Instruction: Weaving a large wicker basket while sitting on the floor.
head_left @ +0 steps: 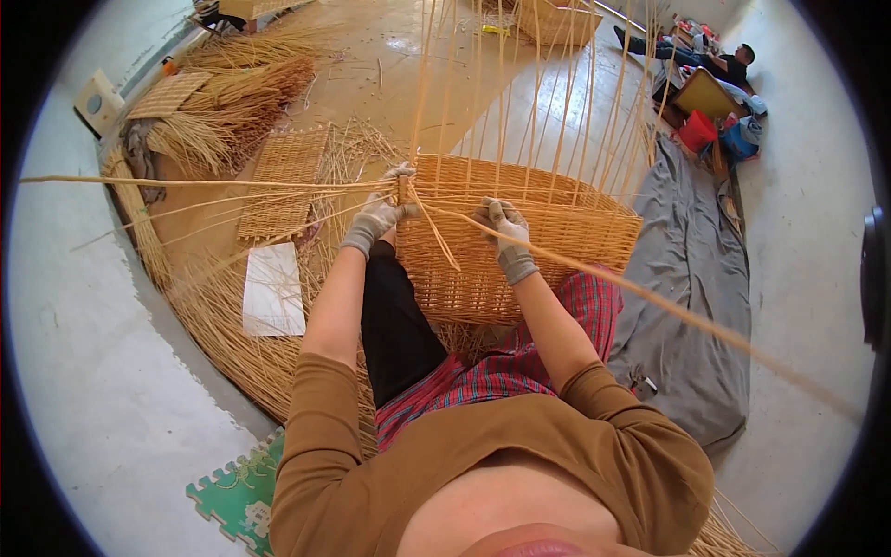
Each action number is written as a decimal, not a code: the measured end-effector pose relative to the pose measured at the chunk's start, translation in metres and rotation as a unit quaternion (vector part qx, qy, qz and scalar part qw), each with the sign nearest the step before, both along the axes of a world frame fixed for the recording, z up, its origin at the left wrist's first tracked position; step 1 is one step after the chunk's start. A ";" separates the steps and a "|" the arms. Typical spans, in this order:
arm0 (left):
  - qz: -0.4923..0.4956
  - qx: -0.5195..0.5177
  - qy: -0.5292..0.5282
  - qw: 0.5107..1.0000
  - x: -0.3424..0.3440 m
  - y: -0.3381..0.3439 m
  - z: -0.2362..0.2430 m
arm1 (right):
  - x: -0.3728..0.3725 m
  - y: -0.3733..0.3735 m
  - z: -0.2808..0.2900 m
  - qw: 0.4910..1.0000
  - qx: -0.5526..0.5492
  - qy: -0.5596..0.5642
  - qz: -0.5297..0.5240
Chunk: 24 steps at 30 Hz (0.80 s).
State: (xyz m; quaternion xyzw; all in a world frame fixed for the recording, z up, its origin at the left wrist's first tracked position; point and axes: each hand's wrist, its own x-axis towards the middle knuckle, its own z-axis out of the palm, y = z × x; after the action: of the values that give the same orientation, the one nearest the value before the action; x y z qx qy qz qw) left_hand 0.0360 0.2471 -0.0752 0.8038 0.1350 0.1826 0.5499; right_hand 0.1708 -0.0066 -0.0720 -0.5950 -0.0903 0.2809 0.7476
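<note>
A rectangular wicker basket (pixel 520 265) rests in front of me against my legs, with tall upright rods rising from its far sides. My left hand (pixel 374 218), in a pale glove, is closed around wicker rods (pixel 316 190) at the basket's left corner, beside a short corner post (pixel 403 189). Several of those rods stick out to the left. My right hand (pixel 506 232), gloved too, pinches a long wicker rod (pixel 631 289) at the basket's near rim. This rod runs from the corner past my right forearm to the far right. A short bent end hangs beneath the corner.
Loose rods (pixel 218 316) cover the floor at left, with a white sheet (pixel 274 290) and a woven panel (pixel 283 181). Rod bundles (pixel 241 102) lie farther back. A grey cloth (pixel 691 306) spreads along the right. Someone (pixel 729 67) reclines at the back right near a red bucket (pixel 698 130).
</note>
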 end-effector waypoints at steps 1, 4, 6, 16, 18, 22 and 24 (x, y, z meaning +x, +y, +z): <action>-0.010 0.120 0.025 0.992 0.000 0.005 -0.004 | -0.001 0.003 -0.003 0.999 0.036 0.003 -0.012; 0.080 -0.202 -0.076 0.973 0.009 -0.021 -0.023 | -0.005 0.017 0.010 0.997 0.051 -0.055 -0.017; 0.069 -0.158 -0.092 0.981 0.005 -0.018 -0.029 | -0.010 0.032 0.036 0.984 0.010 -0.175 0.006; 0.185 -0.377 -0.243 0.874 0.022 -0.016 -0.046 | 0.026 0.190 0.123 0.720 -0.497 -0.481 0.059; 0.116 -0.394 -0.258 0.875 0.015 -0.010 -0.050 | 0.014 0.174 0.115 0.736 -0.297 -0.596 -0.119; 0.176 -0.276 -0.224 0.918 0.033 -0.047 -0.032 | 0.014 0.068 0.065 0.961 0.031 -0.267 -0.063; 0.195 -0.236 -0.191 0.933 0.025 -0.042 -0.040 | 0.005 0.013 0.028 0.986 -0.002 -0.155 -0.058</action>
State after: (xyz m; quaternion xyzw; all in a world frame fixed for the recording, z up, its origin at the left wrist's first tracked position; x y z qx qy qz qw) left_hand 0.0606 0.2055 -0.1151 0.5586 0.2206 0.3997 0.6925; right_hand 0.1753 0.0063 -0.0440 -0.6368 -0.1698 0.1419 0.7386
